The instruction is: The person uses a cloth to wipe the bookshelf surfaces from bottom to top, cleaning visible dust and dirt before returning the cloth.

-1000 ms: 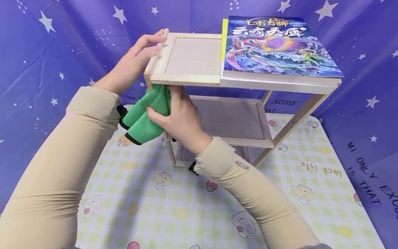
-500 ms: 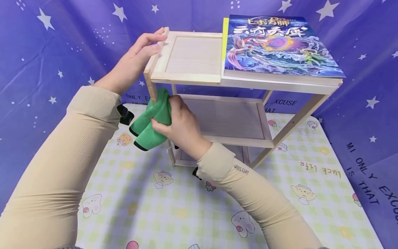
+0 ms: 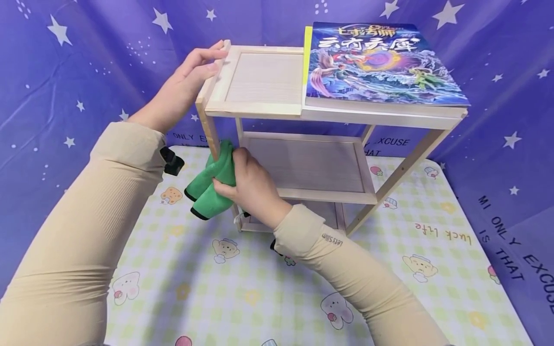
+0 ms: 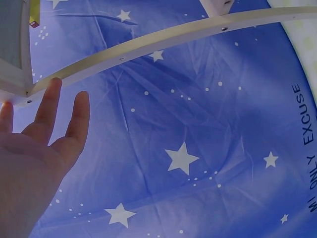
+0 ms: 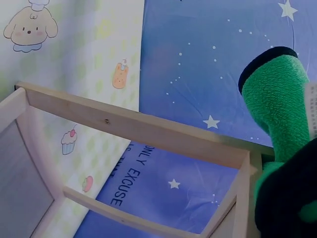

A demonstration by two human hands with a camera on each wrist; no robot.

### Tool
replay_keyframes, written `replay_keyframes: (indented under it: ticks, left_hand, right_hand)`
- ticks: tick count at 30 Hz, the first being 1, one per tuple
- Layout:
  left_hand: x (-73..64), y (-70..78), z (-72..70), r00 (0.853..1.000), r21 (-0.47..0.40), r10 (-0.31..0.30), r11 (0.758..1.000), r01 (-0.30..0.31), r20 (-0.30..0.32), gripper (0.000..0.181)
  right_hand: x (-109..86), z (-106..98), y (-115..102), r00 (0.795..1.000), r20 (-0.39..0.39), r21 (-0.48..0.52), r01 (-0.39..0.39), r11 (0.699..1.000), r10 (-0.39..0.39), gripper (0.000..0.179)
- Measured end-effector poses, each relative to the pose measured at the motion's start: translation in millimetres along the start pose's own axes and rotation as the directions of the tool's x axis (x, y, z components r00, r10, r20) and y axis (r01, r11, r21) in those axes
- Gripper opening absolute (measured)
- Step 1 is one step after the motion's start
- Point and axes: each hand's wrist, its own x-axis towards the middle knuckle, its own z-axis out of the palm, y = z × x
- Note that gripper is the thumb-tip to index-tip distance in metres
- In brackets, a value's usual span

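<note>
My right hand (image 3: 255, 187) grips a folded green cloth with black edging (image 3: 212, 201), wrapped about the front left post (image 3: 209, 130) of a small pale wooden shelf (image 3: 266, 77). Two of its ends hang out to the left. The right wrist view shows the fuzzy green cloth (image 5: 280, 94) with a white label, against the wooden post (image 5: 148, 131); the hand's fingers are hidden there. My left hand (image 3: 179, 93) rests at the shelf's upper left edge. Its fingers are extended in the left wrist view, with fingertips (image 4: 55, 84) right at the wood.
On the shelf's top right lies a blue illustrated book (image 3: 385, 91), with a yellow edge showing beside it. A middle board (image 3: 320, 163) and a lower one sit beneath. The shelf stands on a checked tablecloth (image 3: 242, 317); purple starry curtains (image 3: 497, 72) surround it.
My right hand has moved down the post with the green cloth, from just under the top board to about middle-shelf level. The left hand stays at the top edge.
</note>
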Motion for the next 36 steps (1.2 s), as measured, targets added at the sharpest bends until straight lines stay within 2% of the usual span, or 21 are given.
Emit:
replay_keyframes:
  ticks: [4,10,14,19,23,27,33,36]
  left_hand:
    - [0.4,-0.6,0.0,1.0,-0.004,0.0,1.0,0.0,-0.002,0.035]
    - [1.2,-1.6,-0.3,1.0,-0.008,0.002,1.0,-0.002,-0.001,0.035]
    - [0.6,-1.6,-0.4,1.0,-0.012,0.001,1.0,-0.001,0.0,0.035]
    - [0.6,-1.4,0.2,1.0,-0.023,0.012,1.0,-0.012,-0.003,0.035]
    - [1.1,-2.0,1.1,1.0,-0.027,0.019,0.999,-0.02,-0.004,0.035]
    - [0.6,-2.4,1.7,1.0,-0.026,0.018,0.999,-0.018,-0.011,0.035]
    - [0.2,-2.5,1.7,1.0,-0.026,0.016,1.0,-0.016,-0.024,0.034]
    - [0.6,-2.5,2.4,1.0,-0.032,0.015,0.999,-0.016,-0.024,0.035]
  right_hand:
    - [-3.6,1,1,1.0,0.004,-0.017,0.017,1.0,-0.017,0.048]
    - [-10.8,5,2,1.0,-0.018,0.019,0.021,1.0,-0.02,0.047]
    - [-17.6,10,3,0.995,-0.077,0.01,0.06,0.998,-0.059,0.045]
    - [-24.8,17,6,0.979,-0.171,-0.018,0.106,0.994,-0.108,0.045]
    - [-29.7,20,7,0.97,-0.21,-0.016,0.122,0.992,-0.122,0.045]
    - [-35.1,22,7,0.969,-0.207,-0.032,0.128,0.991,-0.132,0.045]
    - [-44.8,22,5,0.981,-0.15,-0.091,0.108,0.99,-0.121,0.047]
    - [-47.1,22,5,0.983,-0.148,-0.077,0.099,0.992,-0.11,0.047]
